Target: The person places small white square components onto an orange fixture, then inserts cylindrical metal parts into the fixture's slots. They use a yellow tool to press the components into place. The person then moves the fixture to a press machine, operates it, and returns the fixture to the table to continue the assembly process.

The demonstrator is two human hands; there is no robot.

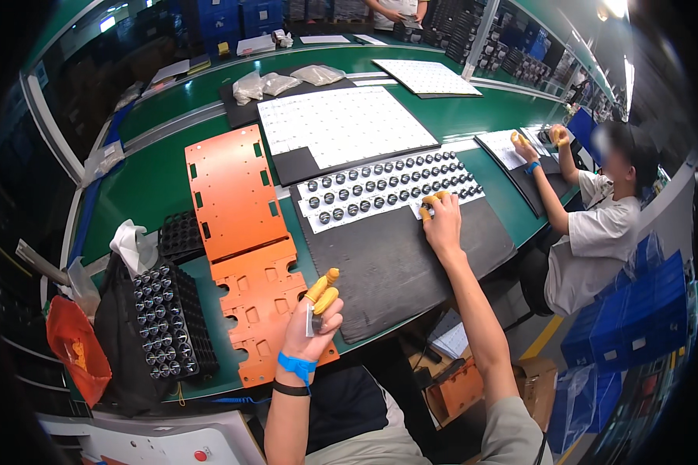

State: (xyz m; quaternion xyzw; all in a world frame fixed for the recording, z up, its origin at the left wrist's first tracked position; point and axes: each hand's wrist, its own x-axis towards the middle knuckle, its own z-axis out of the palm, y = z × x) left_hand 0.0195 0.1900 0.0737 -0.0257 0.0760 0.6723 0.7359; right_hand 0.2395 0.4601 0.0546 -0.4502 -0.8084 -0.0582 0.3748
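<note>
Raised over the near edge of the bench, my left hand [310,325] wears yellow finger cots and a blue wrist strap. A small black part with a pale flat piece [313,321] is held in its curled fingers. My right hand [443,223], also in yellow finger cots, reaches down to the near edge of a white sheet [312,186] set with rows of round black parts [353,209]. Its fingers are bent together at the nearest row; what lies under the fingertips is hidden. The sheet rests on a black foam mat [411,271].
An orange perforated panel [236,194] lies left of the mat. Farther left stands a black tray of round parts [167,325]. Beyond is a larger white sheet [349,124] with plastic bags [279,84] behind it. A co-worker [605,225] sits at the right beside blue crates [636,310].
</note>
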